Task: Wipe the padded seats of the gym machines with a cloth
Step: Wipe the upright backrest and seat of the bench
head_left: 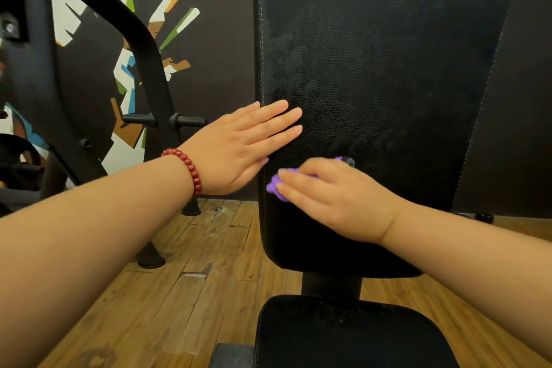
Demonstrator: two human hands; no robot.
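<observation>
A tall black padded backrest (388,69) fills the middle of the head view, with a black padded seat (343,334) below it. My left hand (245,140), a red bead bracelet on its wrist, lies flat with straight fingers against the backrest's left edge. Just below it, my right hand (331,191) presses a purple cloth (276,185) flat onto the lower part of the backrest. Most of the cloth is hidden under the hand; purple bits show at the fingertips and above the knuckles.
A black machine frame (140,48) with a horizontal peg (185,121) stands to the left, its feet on the wooden floor (185,293). A dark wall with a coloured mural (134,75) is behind. Another dark pad (519,128) is at the right.
</observation>
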